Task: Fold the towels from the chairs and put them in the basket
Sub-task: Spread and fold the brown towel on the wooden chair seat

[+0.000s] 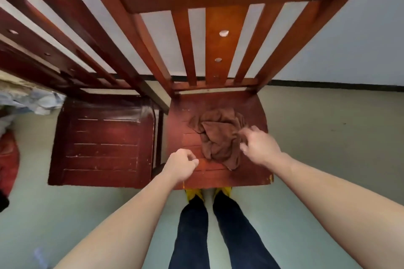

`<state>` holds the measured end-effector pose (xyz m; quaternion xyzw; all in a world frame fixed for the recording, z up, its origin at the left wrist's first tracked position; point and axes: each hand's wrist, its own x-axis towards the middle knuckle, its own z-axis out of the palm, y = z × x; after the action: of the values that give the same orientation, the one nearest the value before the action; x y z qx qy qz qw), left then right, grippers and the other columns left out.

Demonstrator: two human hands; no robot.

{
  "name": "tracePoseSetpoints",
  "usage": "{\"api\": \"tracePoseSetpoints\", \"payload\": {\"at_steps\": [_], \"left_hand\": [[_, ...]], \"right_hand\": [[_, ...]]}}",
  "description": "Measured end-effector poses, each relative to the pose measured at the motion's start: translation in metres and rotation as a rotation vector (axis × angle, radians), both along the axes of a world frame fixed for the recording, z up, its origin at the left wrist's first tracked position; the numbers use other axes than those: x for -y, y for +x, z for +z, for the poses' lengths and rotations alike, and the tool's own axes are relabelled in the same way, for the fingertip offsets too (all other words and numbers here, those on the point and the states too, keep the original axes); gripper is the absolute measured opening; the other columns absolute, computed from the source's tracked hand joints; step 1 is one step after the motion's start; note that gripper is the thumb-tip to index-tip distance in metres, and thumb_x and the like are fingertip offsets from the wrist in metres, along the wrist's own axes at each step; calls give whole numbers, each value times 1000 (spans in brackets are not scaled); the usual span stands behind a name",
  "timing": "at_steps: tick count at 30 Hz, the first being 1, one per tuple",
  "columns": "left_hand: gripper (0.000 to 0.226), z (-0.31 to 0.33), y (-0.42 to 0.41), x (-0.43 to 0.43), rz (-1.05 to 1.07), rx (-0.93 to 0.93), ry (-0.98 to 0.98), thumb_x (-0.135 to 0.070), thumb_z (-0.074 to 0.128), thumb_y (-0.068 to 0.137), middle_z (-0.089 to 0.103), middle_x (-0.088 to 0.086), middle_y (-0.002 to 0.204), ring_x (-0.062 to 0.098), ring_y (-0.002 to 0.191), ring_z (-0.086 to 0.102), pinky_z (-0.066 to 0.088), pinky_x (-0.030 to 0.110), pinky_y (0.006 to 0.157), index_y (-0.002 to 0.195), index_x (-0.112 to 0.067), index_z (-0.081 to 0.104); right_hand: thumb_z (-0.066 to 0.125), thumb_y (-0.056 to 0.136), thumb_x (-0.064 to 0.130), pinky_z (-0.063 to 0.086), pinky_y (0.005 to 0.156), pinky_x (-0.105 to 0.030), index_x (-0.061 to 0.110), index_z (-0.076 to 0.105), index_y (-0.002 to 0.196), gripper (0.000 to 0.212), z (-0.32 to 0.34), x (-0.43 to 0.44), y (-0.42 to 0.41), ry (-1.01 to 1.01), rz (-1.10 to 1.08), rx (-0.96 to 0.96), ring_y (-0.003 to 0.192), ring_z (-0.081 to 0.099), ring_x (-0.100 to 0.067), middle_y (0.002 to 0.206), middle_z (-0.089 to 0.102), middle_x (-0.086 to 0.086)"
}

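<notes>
Flanking the towel point(216, 135), hands point(182, 165) point(260, 146) hover, left curled.

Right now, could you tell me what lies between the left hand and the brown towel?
Only bare chair seat separates left hand and towel, in the head view.
</notes>
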<state>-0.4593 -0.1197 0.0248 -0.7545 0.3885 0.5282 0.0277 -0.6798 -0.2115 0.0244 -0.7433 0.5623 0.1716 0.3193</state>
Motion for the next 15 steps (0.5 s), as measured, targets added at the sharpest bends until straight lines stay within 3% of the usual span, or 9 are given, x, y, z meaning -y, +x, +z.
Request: {"api": "tracePoseSetpoints", "payload": {"at_steps": [3,6,10,12,15], "left_hand": [[11,-38,-10,19,216,-95,25,-21,58,88,67,7,86,26,83,65,51,32,78,87,-17,68],[12,-71,-21,39,544,-192,10,-13,52,91,64,8,86,19,67,59,49,28,61,86,-18,62],[26,-114,-36,67,929,-333,19,-17,54,95,62,6,104,19,85,59,51,31,63,121,-14,54],[32,-129,-43,76,1006,-423,71,-22,56,94,63,6,113,20,92,59,49,29,64,125,-13,55],[27,-133,-48,82,1061,-484,84,-15,59,91,64,7,103,21,89,59,49,33,77,117,-13,60]], "right_hand": [[54,92,34,51,84,-45,19,49,130,41,-39,18,3,-73,-102,92,103,59,-39,119,55,-13],[58,90,37,50,87,-44,21,50,128,42,-73,23,3,-96,-240,145,104,59,-37,116,61,-11],[64,84,27,50,78,-37,24,65,102,18,-111,9,-6,-8,-363,158,95,64,-33,98,71,-8],[66,79,25,44,66,-33,25,61,83,6,-120,-4,-14,31,-427,190,80,63,-29,77,68,0],[65,75,24,43,60,-34,23,53,70,13,-118,-16,-25,62,-469,234,64,59,-20,60,61,6]]}}
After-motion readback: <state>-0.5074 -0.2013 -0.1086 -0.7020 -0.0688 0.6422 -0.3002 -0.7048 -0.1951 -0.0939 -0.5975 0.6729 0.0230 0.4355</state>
